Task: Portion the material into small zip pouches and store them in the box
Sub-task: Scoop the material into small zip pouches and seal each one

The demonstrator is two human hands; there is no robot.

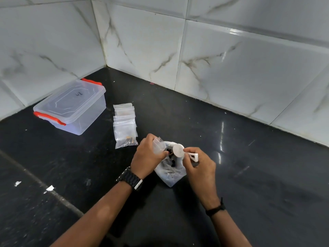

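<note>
Presently, the scene was recorded as follows.

Desk: a black, glossy desk (231, 175) was seen set into a corner of white marbled wall tiles (231, 68).

Box: a clear plastic box (71, 107) with red latches was seen at about 10 o'clock from the hands, near the wall corner, with its lid on.

Pouches: a row of small zip pouches (125, 125) was laid overlapping at about 11 o'clock from the hands, between the box and the hands; dark bits were visible in the nearest one.

Bag: a larger clear bag (170, 173) holding dark material (171, 153) was seen on the desk directly under and between the hands.

Left hand: the left hand (147, 157) was held at the bag's 9 o'clock side; its grip was closed in a pinch on a small clear pouch (158, 146), held just over the bag's mouth.

Right hand: the right hand (199, 164) was held at the bag's 3 o'clock side; its grip was pinched on the handle of a white scoop (179, 150), whose round bowl was turned toward the pouch.

Wrists: a dark watch (130, 178) was worn on the left wrist and a dark band (216, 209) on the right.
</note>
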